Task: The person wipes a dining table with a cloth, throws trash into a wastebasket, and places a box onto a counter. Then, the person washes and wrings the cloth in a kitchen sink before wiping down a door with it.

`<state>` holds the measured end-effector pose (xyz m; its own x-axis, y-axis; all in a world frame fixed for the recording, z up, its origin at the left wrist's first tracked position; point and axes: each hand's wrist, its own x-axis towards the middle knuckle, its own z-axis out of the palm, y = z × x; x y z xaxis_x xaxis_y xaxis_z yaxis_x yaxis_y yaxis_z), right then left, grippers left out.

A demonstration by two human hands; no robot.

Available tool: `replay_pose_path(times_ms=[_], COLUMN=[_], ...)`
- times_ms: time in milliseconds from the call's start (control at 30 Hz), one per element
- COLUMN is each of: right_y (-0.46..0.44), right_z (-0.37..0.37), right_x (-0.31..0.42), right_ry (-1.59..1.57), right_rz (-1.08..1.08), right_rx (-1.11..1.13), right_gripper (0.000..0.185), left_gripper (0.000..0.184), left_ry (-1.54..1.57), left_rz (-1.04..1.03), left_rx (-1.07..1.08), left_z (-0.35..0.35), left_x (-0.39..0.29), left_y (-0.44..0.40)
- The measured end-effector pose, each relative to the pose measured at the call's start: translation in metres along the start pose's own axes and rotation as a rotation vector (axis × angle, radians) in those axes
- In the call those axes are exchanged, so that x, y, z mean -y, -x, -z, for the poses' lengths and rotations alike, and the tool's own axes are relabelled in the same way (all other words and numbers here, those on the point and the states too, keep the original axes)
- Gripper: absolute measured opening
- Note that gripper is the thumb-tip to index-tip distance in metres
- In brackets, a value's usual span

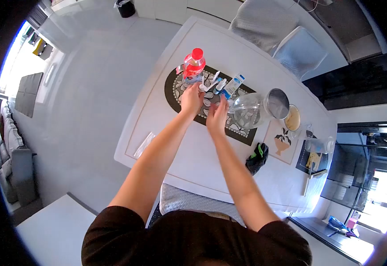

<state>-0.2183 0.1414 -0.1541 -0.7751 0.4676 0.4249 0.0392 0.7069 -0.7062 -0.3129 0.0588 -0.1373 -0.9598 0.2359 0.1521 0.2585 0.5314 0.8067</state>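
My left hand [192, 99] is over the dark oval placemat [172, 91], its fingers closed at a small white piece [202, 88] whose kind I cannot make out. Just beyond stands a bottle with a red cap [194, 64]. My right hand [218, 116] has its fingers stretched out and apart, close to a small blue-and-white bottle [220, 84] and a blue-and-white box [233, 86]. Right of this hand is a clear glass pitcher [248, 111], lying or tilted. Slim white sticks [214, 80] show between the hands and the box.
A metal-rimmed round container [276, 103] and a bowl with pale contents [292, 118] are to the right. A black-and-green bundle [257, 158] lies near the front edge, with a clear plastic container [319, 145] farther right. A white packet [144, 145] lies at left. Chairs [300, 51] stand behind.
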Motion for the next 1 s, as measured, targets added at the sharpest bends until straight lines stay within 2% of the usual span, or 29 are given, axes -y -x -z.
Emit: replay_pose_path(times_ms=[67, 100, 167, 333, 433, 467, 567, 600, 667, 700, 767, 800, 867, 900, 967, 1000], right_y=[0.035, 0.049, 0.073, 0.074, 0.073, 0.074, 0.074, 0.075, 0.074, 0.074, 0.077, 0.077, 0.076, 0.075, 0.074, 0.075], right_z=[0.032, 0.040, 0.045, 0.046, 0.043, 0.043, 0.044, 0.042, 0.040, 0.040, 0.042, 0.043, 0.044, 0.044, 0.045, 0.046], right_x=[0.021, 0.014, -0.006, -0.010, -0.011, -0.011, -0.010, -0.012, -0.013, -0.012, -0.010, -0.010, -0.009, -0.008, -0.008, -0.008], right_ry=[-0.177, -0.174, 0.162, 0.306, 0.354, 0.357, 0.355, 0.364, 0.364, 0.360, 0.356, 0.354, 0.351, 0.348, 0.347, 0.342], right_rz=[-0.244, -0.244, -0.004, 0.036, 0.061, 0.055, 0.033, 0.043, 0.050, 0.041, 0.018, 0.016, 0.015, 0.017, 0.021, 0.009], right_rx=[0.178, 0.180, 0.190, 0.233, 0.211, 0.213, 0.222, 0.210, 0.189, 0.196, 0.203, 0.213, 0.219, 0.219, 0.217, 0.224], right_gripper=[0.055, 0.055, 0.052, 0.043, 0.040, 0.040, 0.040, 0.040, 0.040, 0.040, 0.040, 0.040, 0.040, 0.040, 0.039, 0.038], left_gripper=[0.027, 0.027, 0.025, 0.030, 0.033, 0.037, 0.039, 0.037, 0.036, 0.037, 0.050, 0.050, 0.060, 0.060, 0.061, 0.059], left_ry=[-0.007, -0.004, -0.025, -0.063, -0.072, -0.032, -0.067, 0.025, 0.068, 0.178, 0.137, 0.134, -0.048, -0.046, 0.004, 0.116], left_rz=[-0.001, 0.002, 0.026, 0.038, 0.050, 0.027, 0.029, -0.038, -0.001, 0.235, 0.339, 0.334, -0.127, -0.134, -0.045, -0.028], left_rx=[0.008, 0.007, 0.016, -0.011, 0.056, -0.004, 0.033, -0.103, -0.235, -0.209, -0.421, -0.416, -0.645, -0.650, -0.232, -0.110], left_z=[-0.015, -0.019, -0.026, -0.048, -0.054, -0.059, -0.038, -0.043, -0.028, -0.016, 0.004, 0.004, 0.003, 0.004, 0.005, 0.013], left_x=[0.002, 0.000, -0.007, -0.016, -0.015, -0.011, -0.021, -0.007, 0.001, -0.001, -0.011, -0.006, 0.011, 0.018, 0.027, 0.020], left_y=[-0.007, -0.012, -0.019, -0.033, -0.035, -0.034, -0.016, -0.003, 0.018, 0.021, 0.011, 0.001, -0.026, -0.038, -0.054, -0.058])
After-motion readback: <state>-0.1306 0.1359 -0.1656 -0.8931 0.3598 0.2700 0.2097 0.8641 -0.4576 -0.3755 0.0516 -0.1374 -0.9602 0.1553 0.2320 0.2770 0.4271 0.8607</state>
